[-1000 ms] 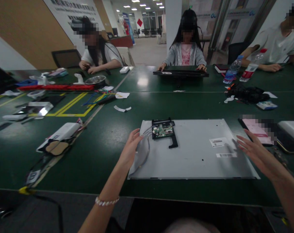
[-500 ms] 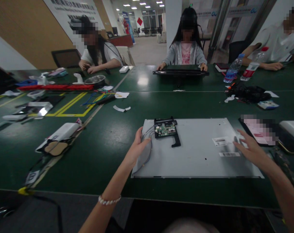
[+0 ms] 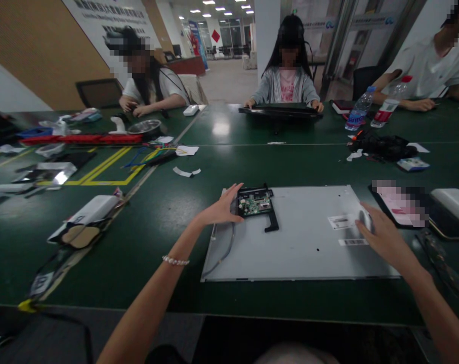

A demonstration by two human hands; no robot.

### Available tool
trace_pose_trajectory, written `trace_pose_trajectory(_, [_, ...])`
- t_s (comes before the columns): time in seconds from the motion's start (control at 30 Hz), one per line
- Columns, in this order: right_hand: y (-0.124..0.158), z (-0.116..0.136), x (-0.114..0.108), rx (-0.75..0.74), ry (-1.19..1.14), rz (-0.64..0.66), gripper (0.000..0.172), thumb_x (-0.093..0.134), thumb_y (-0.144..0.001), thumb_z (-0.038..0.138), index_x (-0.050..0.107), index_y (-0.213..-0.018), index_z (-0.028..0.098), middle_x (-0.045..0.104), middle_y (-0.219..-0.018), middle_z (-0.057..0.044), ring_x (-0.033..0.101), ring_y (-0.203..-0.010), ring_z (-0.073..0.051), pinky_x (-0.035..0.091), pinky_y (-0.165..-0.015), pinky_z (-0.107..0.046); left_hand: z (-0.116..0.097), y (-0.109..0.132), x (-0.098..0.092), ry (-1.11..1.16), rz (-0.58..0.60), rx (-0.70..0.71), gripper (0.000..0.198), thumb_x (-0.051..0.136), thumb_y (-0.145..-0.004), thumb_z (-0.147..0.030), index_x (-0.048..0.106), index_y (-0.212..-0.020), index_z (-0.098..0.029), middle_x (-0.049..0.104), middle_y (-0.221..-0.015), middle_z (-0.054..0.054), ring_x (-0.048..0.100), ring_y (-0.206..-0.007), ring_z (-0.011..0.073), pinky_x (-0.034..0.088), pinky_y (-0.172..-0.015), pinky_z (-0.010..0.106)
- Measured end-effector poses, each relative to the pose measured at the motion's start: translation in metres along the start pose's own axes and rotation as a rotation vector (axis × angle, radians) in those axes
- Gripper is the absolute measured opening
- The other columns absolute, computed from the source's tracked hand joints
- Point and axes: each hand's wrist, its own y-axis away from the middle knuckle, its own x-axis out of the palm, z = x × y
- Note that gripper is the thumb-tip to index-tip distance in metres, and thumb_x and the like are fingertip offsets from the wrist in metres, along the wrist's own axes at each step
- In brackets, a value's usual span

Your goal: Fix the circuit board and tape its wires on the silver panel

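Wide green tabletop beyond grey panel, left hand and right hand by side edges, fingers apart

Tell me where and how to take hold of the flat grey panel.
Probably by both short edges of the grey panel, from left and right at once: it lies flat and wide on the green table. Keep clear of the cable and circuit board toward its left end.

Left hand is now right up at the circuit board's left side, and right hand sits closer to the panel's labels.
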Motion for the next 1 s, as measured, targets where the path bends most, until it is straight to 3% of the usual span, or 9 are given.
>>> trace_pose_trajectory(0.13, [0.004,0.003,0.011,0.016,0.02,0.004,0.064,0.047,-0.088,0.048,0.037,-0.145,0.019,0.044,-0.143,-0.016,0.04,-0.133,-0.037,0.031,-0.108,-0.059,0.0,-0.008,0.005,-0.008,0.056,0.049,0.108,0.08,-0.059,-0.033,0.026,-0.151,-0.018,0.029,-0.152,0.018,0.03,-0.139,0.0363,0.019,-0.115,0.05])
trace_pose_trajectory(0.4, [0.01,0.006,0.016,0.068,0.007,0.029,0.066,0.047,-0.09,0.049,0.03,-0.149,0.025,0.036,-0.149,-0.013,0.033,-0.137,-0.037,0.031,-0.108,-0.06,-0.012,-0.012,0.046,-0.1,0.05,0.158,0.109,0.077,-0.061,-0.038,0.022,-0.153,-0.017,0.026,-0.152,0.02,0.025,-0.139,0.0399,0.019,-0.114,0.054])
trace_pose_trajectory(0.57, [0.011,0.006,0.016,0.033,0.06,0.032,0.064,0.044,-0.092,0.048,0.031,-0.149,0.021,0.037,-0.148,-0.015,0.035,-0.136,-0.037,0.033,-0.108,-0.058,-0.029,-0.016,0.068,-0.11,0.095,0.197,0.111,0.075,-0.063,-0.042,0.017,-0.154,-0.016,0.024,-0.152,0.021,0.023,-0.139,0.0414,0.019,-0.113,0.056])
trace_pose_trajectory(0.73, [0.011,0.003,0.018,-0.013,0.105,0.016,0.063,0.042,-0.093,0.046,0.031,-0.148,0.018,0.038,-0.146,-0.017,0.036,-0.135,-0.036,0.034,-0.108,-0.056,-0.044,-0.017,0.077,-0.162,0.14,0.188,0.114,0.076,-0.062,-0.046,0.015,-0.153,-0.013,0.024,-0.153,0.021,0.022,-0.139,0.0401,0.014,-0.114,0.057])
trace_pose_trajectory(1.0, [0.008,0.001,0.019,-0.005,0.111,0.036,0.065,0.043,-0.093,0.047,0.028,-0.149,0.02,0.039,-0.146,-0.017,0.038,-0.134,-0.037,0.037,-0.106,-0.058,-0.038,-0.016,0.08,-0.177,0.169,0.174,0.116,0.073,-0.066,-0.051,0.006,-0.154,-0.016,0.018,-0.156,0.021,0.017,-0.143,0.0385,0.001,-0.115,0.058])
